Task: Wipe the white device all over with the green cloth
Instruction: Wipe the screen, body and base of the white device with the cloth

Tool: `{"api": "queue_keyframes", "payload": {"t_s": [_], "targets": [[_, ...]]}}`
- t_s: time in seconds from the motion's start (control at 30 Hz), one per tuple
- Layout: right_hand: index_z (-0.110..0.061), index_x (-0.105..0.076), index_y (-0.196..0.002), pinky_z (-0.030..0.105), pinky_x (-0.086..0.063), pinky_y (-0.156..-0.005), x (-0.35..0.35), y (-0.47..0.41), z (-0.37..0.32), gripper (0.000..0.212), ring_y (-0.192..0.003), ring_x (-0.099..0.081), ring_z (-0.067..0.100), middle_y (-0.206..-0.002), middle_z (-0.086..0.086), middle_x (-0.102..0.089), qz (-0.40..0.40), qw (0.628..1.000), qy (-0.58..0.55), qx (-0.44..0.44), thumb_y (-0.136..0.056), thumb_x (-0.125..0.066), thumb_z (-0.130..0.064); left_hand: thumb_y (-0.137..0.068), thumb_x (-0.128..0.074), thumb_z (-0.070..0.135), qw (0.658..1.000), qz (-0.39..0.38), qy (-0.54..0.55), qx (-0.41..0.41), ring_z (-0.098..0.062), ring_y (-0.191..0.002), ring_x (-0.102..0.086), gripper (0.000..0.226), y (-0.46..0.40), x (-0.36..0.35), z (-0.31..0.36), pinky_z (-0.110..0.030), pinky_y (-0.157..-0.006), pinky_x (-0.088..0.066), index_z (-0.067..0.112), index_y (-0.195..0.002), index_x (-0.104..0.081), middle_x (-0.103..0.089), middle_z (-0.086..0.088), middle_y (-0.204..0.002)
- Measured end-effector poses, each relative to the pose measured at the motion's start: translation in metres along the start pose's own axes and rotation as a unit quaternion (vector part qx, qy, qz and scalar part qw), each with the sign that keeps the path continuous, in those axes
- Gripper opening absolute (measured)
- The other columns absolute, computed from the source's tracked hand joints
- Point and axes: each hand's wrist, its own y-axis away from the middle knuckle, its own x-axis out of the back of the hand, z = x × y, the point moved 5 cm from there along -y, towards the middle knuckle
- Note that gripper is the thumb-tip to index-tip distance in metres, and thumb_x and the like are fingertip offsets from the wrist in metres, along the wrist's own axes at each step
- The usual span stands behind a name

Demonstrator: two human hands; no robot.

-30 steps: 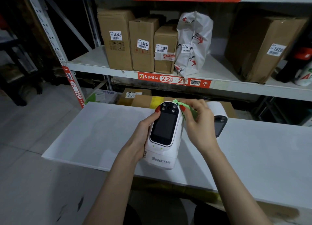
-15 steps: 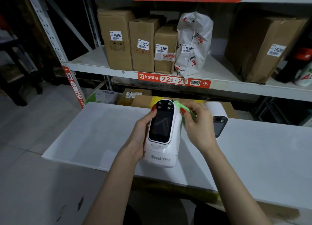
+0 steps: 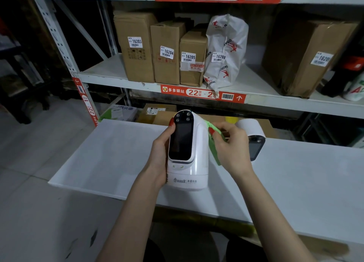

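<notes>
A single head-worn wide-angle view looks forward and down from close above the white table [image 3: 102, 159], taking in both forearms at the bottom edge and the shelving [image 3: 256, 96] straight ahead beyond it.

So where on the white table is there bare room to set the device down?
The white table is bare left of the left hand, out to its left edge. It is also bare right of the second device. The crowded part is the middle: the white device, the green cloth and the right hand.
</notes>
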Motion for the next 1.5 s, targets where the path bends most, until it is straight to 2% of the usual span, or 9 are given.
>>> {"api": "queue_keyframes", "payload": {"t_s": [0.23,0.43,0.5,0.6,0.77,0.93,1.17,1.37,1.5], "targets": [[-0.019,-0.072,-0.102,0.013,-0.048,-0.084,0.007,0.005,-0.018,0.022,-0.098,-0.062,0.006,-0.103,-0.004,-0.069,0.025,0.994,-0.096,0.046,-0.089,-0.063,-0.004,-0.093,-0.055,0.048,1.000,-0.011,0.005,0.000,-0.029,-0.076,-0.072,0.042,0.001,-0.001,0.000,-0.038,-0.075,-0.057,0.014,-0.106,-0.074,-0.075,-0.014,-0.097],[-0.017,-0.071,-0.097,0.009,-0.045,-0.076,0.003,0.003,-0.009,0.020,-0.090,-0.061,0.012,-0.097,-0.002,-0.069,0.015,0.999,-0.023,0.029,-0.088,-0.062,-0.002,-0.087,-0.059,0.054,1.000,0.014,0.024,-0.002,-0.035,-0.094,-0.069,0.049,0.000,0.002,0.000,-0.053,-0.095,-0.051,0.017,-0.116,-0.072,-0.073,-0.015,-0.108],[-0.019,-0.070,-0.095,0.015,-0.046,-0.076,0.001,0.004,-0.008,0.021,-0.089,-0.061,0.015,-0.094,-0.003,-0.068,0.007,0.999,-0.020,0.029,-0.087,-0.061,-0.001,-0.087,-0.059,0.054,0.999,0.020,0.031,-0.004,-0.035,-0.094,-0.069,0.049,0.000,0.003,0.001,-0.054,-0.098,-0.049,0.017,-0.117,-0.072,-0.074,-0.014,-0.108],[-0.019,-0.071,-0.094,0.024,-0.050,-0.079,0.002,0.005,-0.013,0.022,-0.091,-0.063,0.013,-0.097,-0.003,-0.070,0.007,0.997,-0.059,0.049,-0.086,-0.063,-0.001,-0.088,-0.059,0.053,0.999,0.019,0.028,-0.005,-0.034,-0.091,-0.070,0.048,-0.001,0.003,0.002,-0.051,-0.093,-0.052,0.017,-0.118,-0.071,-0.074,-0.014,-0.105],[-0.019,-0.071,-0.101,0.016,-0.047,-0.086,0.007,0.006,-0.021,0.024,-0.099,-0.061,0.008,-0.103,-0.003,-0.068,0.009,0.993,-0.086,0.086,-0.088,-0.062,-0.001,-0.092,-0.055,0.049,1.000,-0.006,0.012,-0.006,-0.028,-0.073,-0.073,0.040,0.001,-0.001,0.002,-0.037,-0.070,-0.059,0.016,-0.106,-0.073,-0.076,-0.012,-0.092],[-0.015,-0.071,-0.103,0.022,-0.050,-0.084,0.004,0.006,-0.016,0.021,-0.098,-0.060,0.008,-0.104,-0.002,-0.068,-0.004,0.996,-0.038,0.081,-0.089,-0.061,-0.003,-0.094,-0.053,0.047,1.000,0.006,-0.013,-0.008,-0.028,-0.076,-0.072,0.038,0.001,0.000,0.001,-0.036,-0.072,-0.057,0.016,-0.103,-0.074,-0.075,-0.012,-0.095],[-0.015,-0.072,-0.099,0.027,-0.051,-0.083,0.002,0.007,-0.022,0.019,-0.097,-0.063,0.014,-0.102,0.001,-0.068,-0.044,0.988,-0.106,0.100,-0.087,-0.065,-0.002,-0.093,-0.053,0.049,1.000,0.020,-0.004,-0.013,-0.025,-0.067,-0.071,0.040,0.001,0.000,0.001,-0.032,-0.059,-0.059,0.016,-0.103,-0.073,-0.076,-0.009,-0.085],[-0.015,-0.071,-0.103,0.034,-0.053,-0.086,0.000,0.004,-0.013,0.020,-0.098,-0.062,0.013,-0.104,0.000,-0.068,-0.023,0.994,-0.076,0.077,-0.088,-0.064,-0.005,-0.094,-0.053,0.048,1.000,0.018,-0.015,-0.012,-0.026,-0.067,-0.071,0.038,0.001,-0.001,0.000,-0.034,-0.066,-0.057,0.017,-0.098,-0.073,-0.076,-0.010,-0.085],[-0.017,-0.072,-0.099,0.036,-0.053,-0.085,0.002,0.005,-0.015,0.020,-0.095,-0.063,0.014,-0.101,0.001,-0.069,-0.032,0.992,-0.099,0.074,-0.086,-0.066,-0.003,-0.094,-0.053,0.049,1.000,0.020,-0.006,-0.010,-0.026,-0.064,-0.071,0.038,0.001,-0.002,-0.001,-0.032,-0.063,-0.057,0.016,-0.094,-0.074,-0.076,-0.010,-0.083]]}}
